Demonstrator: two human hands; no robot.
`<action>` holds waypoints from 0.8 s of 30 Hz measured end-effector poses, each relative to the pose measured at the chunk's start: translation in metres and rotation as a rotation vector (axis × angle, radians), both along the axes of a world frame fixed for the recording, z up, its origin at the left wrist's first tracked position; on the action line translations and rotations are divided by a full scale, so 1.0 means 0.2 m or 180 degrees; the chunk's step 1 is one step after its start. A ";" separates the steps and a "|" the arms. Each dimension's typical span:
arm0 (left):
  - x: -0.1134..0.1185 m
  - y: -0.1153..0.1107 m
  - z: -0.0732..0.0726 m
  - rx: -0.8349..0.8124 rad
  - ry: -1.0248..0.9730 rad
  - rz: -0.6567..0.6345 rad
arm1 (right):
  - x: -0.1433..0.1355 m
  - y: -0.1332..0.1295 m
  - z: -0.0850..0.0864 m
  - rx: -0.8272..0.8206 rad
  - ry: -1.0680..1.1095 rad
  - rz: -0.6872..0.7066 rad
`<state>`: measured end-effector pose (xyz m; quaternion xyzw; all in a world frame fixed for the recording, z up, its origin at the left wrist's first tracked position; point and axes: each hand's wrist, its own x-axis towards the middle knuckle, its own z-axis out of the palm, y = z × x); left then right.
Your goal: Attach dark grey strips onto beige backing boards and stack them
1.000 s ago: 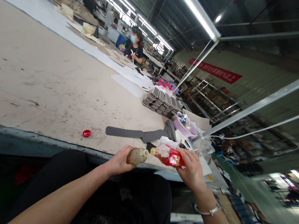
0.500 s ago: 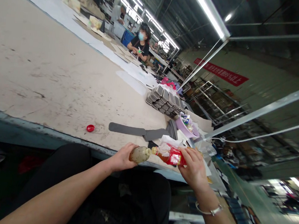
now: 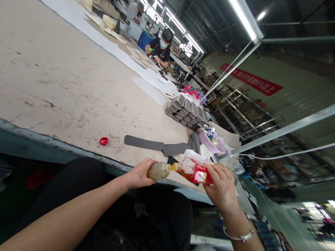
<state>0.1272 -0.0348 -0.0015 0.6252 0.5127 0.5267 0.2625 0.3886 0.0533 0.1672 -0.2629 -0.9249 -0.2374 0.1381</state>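
My left hand [image 3: 140,175] is wrapped round a small cloudy, stained bottle [image 3: 159,171] over the table's front edge. In my right hand [image 3: 221,186] is a larger bottle with a red label [image 3: 196,171], tilted on its side, with amber liquid showing near its neck. The two bottle mouths meet, or nearly so; I cannot tell whether liquid is passing between them. A red cap [image 3: 104,141] lies on the table to the left. Beyond the bottles are dark grey strips [image 3: 144,142] of sheet material.
Stacks of grey-topped pieces [image 3: 186,110] stand on the table [image 3: 70,88], beside a lilac basin [image 3: 210,140] with small items. A metal post [image 3: 274,128] rises at the right. A masked co-worker [image 3: 159,49] sits farther along the table, hands on small work.
The two bottles' mouths have come slightly closer together. The view has shifted a little. The co-worker's head is bent lower and the hands have moved apart.
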 end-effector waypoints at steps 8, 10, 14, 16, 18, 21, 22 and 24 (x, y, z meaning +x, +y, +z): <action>0.01 0.01 -0.02 0.0002 -0.0026 -0.0019 | -0.01 -0.01 0.03 -0.0005 0.0003 -0.0003; 0.01 0.01 -0.03 0.0023 -0.0030 -0.0031 | -0.02 -0.01 0.04 0.0019 -0.0027 0.0005; 0.01 0.01 -0.03 0.0003 -0.0080 -0.0004 | -0.03 -0.01 0.06 0.0045 -0.0075 0.0041; 0.01 0.01 -0.03 -0.0049 -0.0112 0.0016 | -0.03 -0.01 0.06 0.0061 -0.0100 0.0020; 0.01 0.01 -0.03 -0.0095 -0.0120 0.0010 | -0.03 -0.01 0.07 0.0078 -0.0126 -0.0011; 0.01 0.01 -0.03 -0.0081 -0.0096 -0.0026 | -0.03 -0.02 0.08 0.0108 -0.0141 -0.0017; 0.01 0.01 -0.03 -0.0059 -0.0087 -0.0032 | -0.03 -0.02 0.09 0.0120 -0.0144 -0.0013; 0.01 0.01 -0.03 -0.0026 -0.0079 -0.0031 | -0.04 -0.02 0.10 0.0141 -0.0150 -0.0001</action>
